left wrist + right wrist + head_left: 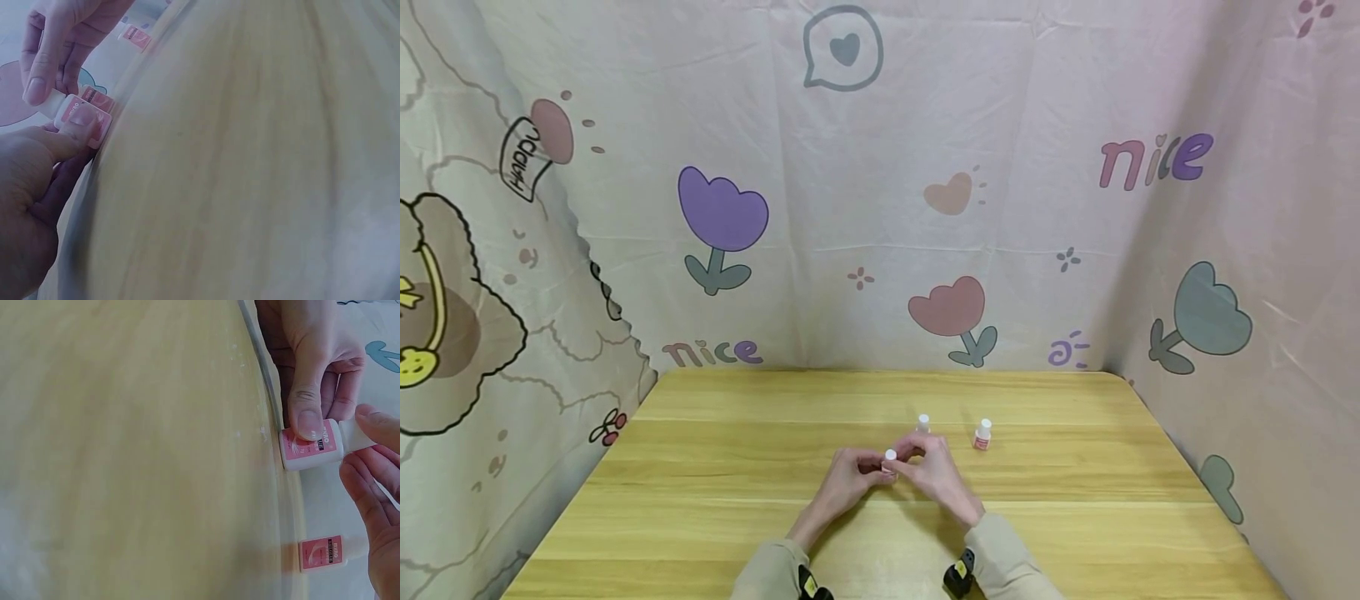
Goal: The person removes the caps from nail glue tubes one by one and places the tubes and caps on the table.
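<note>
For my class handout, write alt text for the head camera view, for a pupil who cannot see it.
A person's left hand grips a small bottle at a wooden table while the right hand pinches its white cap. Two similar bottles stand farther back, one partly hidden by the right hand; behind hangs pale, flower-printed cloth.

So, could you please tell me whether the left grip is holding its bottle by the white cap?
No, the left grip pinches the bottle by its labelled body, while the right grip holds the white cap.
</note>
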Motion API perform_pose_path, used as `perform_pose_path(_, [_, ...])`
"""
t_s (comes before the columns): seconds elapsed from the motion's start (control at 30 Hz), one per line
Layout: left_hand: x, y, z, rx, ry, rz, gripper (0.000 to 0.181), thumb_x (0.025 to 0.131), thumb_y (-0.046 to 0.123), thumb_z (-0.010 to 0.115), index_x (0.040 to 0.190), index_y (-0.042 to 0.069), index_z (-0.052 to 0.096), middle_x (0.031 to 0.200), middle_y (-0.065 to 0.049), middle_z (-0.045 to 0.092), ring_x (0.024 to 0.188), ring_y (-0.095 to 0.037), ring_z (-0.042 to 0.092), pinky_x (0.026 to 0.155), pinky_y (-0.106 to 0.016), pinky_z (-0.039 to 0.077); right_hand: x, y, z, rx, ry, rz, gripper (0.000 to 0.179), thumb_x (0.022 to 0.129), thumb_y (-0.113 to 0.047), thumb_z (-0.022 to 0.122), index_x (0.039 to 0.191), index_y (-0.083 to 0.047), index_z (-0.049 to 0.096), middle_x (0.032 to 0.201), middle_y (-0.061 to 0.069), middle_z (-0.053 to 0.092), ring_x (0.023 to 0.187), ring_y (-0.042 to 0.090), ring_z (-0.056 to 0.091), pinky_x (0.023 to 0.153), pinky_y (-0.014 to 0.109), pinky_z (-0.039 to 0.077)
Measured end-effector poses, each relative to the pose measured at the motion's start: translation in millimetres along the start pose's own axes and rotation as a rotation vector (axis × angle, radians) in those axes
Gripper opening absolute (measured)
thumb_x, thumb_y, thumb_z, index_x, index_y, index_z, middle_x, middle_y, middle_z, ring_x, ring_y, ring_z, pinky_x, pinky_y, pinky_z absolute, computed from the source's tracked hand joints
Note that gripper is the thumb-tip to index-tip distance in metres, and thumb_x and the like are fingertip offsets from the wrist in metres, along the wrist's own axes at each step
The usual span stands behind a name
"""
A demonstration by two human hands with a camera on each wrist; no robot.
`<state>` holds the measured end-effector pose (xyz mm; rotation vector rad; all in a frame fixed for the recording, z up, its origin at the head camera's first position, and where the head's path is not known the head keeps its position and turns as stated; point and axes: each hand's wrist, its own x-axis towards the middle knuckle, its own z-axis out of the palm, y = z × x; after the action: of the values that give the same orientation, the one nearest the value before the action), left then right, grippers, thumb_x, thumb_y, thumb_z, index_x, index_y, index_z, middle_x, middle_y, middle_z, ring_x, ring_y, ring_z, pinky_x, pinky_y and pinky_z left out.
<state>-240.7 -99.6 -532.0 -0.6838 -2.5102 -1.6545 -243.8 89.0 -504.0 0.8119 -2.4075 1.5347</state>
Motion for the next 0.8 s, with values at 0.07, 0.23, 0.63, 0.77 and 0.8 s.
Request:
perform_pose_path(0.07, [-0.2,0.0,-0.4,0.0,-0.002,0.001,0.014,0.083,0.013,0.081,0.097,0.012,0.079,0.093,-0.005,0.08,0.082,-0.008,0.072,0.075,-0.019,0.055,-0.1,-0.3,-0.4,0.012,-0.016,-0.004,0.012,0.081,-0.002,0.081,0.091,-0.004,0.074,0.088,0.011,0.075,0.077,0.012,0.071,0.079,0.032,0.061])
perform_pose_path(0.23, [-0.3,0.6,-0.9,-0.004,-0.002,-0.005,0.011,0.083,0.013,0.081,0.094,0.012,0.079,0.091,-0.005,0.08,0.081,-0.007,0.072,0.075,-0.018,0.055,-0.3,-1.8,-1.9,0.031,-0.052,0.015,0.013,0.083,-0.002,0.079,0.095,-0.003,0.074,0.094,0.012,0.075,0.083,0.016,0.072,0.084,0.034,0.061])
perform_pose_path(0.63, [0.0,1.4,0.1,0.008,0.009,-0.002,0.014,0.083,0.013,0.081,0.098,0.011,0.079,0.092,-0.005,0.08,0.082,-0.007,0.073,0.075,-0.018,0.055,-0.4,-1.6,-0.3,0.005,0.022,0.091,0.012,0.081,-0.011,0.083,0.084,-0.01,0.072,0.08,0.006,0.075,0.071,0.004,0.066,0.073,0.025,0.058])
perform_pose_path(0.77, [-0.1,1.2,0.2,0.006,0.01,0.002,0.014,0.083,0.012,0.081,0.097,0.011,0.079,0.092,-0.005,0.08,0.082,-0.008,0.072,0.075,-0.018,0.055,-0.6,-0.1,0.5,0.008,0.035,0.043,0.01,0.081,-0.007,0.083,0.084,-0.007,0.073,0.079,0.007,0.075,0.07,0.005,0.066,0.072,0.028,0.059])
perform_pose_path(0.8, [0.0,1.1,0.2,0.004,0.009,0.003,0.014,0.083,0.012,0.081,0.097,0.011,0.079,0.092,-0.005,0.08,0.082,-0.008,0.072,0.075,-0.019,0.055,-0.7,0.1,0.7,0.013,0.035,0.034,0.009,0.081,-0.006,0.082,0.084,-0.006,0.073,0.079,0.008,0.075,0.07,0.006,0.067,0.072,0.029,0.06])
